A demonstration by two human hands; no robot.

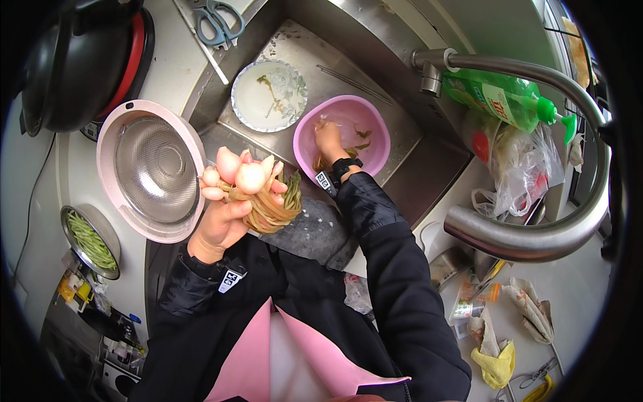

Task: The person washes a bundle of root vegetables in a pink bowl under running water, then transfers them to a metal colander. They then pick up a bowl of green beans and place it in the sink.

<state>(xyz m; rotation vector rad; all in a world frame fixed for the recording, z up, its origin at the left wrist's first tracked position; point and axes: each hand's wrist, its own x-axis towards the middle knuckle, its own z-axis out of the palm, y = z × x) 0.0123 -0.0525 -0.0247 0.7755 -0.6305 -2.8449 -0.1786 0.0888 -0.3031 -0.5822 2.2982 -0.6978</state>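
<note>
My left hand (pixel 223 226) grips a bunch of pickled radishes (pixel 250 178), pale pink bulbs up and limp brownish-green stems folded below. It is above the counter's front edge, beside a grey cloth (pixel 314 233). My right hand (pixel 329 138) reaches into a pink plastic basin (pixel 383 135) in the steel sink; its fingers are at the water and partly hidden, so their hold cannot be told. Brownish stems and leaf scraps (pixel 362 133) lie in the basin. Left of it, in the sink, a patterned white bowl (pixel 251 103) holds a little leafy scrap.
A pink basin with a steel strainer (pixel 156 166) stands left, near a bowl of cut green vegetables (pixel 90 241). Scissors (pixel 219 25) lie at the sink's rim, metal chopsticks (pixel 354 84) in the sink. The faucet (pixel 522 238) arches on the right, beside a green soap bottle (pixel 497 98).
</note>
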